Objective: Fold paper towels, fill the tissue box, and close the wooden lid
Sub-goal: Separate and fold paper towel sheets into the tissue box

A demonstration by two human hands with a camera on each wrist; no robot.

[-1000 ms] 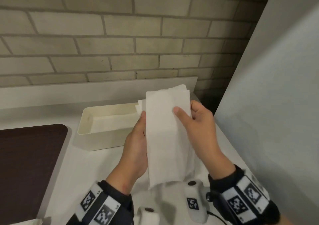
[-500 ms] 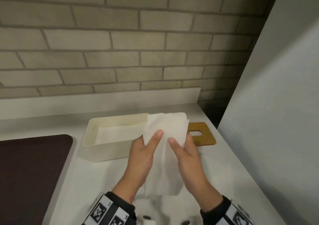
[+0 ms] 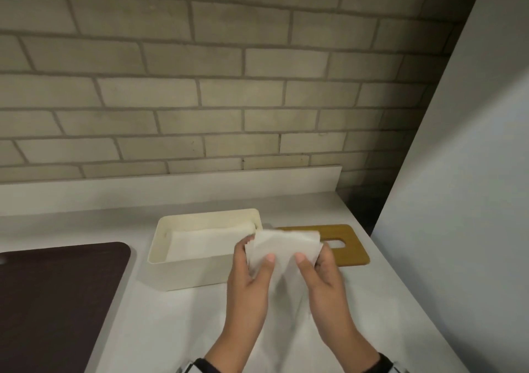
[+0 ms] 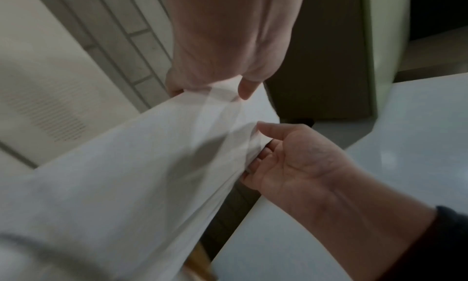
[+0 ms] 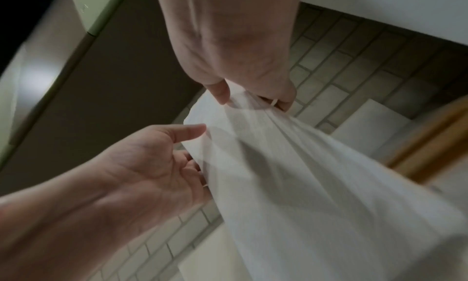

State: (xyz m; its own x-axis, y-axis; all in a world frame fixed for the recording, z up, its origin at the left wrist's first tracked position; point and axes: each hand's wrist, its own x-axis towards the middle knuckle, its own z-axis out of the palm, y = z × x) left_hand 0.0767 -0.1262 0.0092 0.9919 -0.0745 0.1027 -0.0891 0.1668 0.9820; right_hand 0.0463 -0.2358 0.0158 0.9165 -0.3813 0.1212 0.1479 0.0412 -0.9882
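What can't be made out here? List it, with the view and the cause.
- Tissue box, head view: depth of its towel stack, hidden by the walls.
- Wooden lid, head view: near end behind the paper towel.
- Left hand, right hand: fingers behind the towel.
- Wrist views: motion-blurred.

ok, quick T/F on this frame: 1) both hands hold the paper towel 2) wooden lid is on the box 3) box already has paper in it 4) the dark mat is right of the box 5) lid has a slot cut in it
1. Both the left hand and the right hand hold the paper towel. True.
2. The wooden lid is on the tissue box. False: it lies flat on the counter to the right of the box, which is open.
3. The box already has paper in it. True.
4. The dark mat is right of the box. False: it lies left of the box.
5. The lid has a slot. True.
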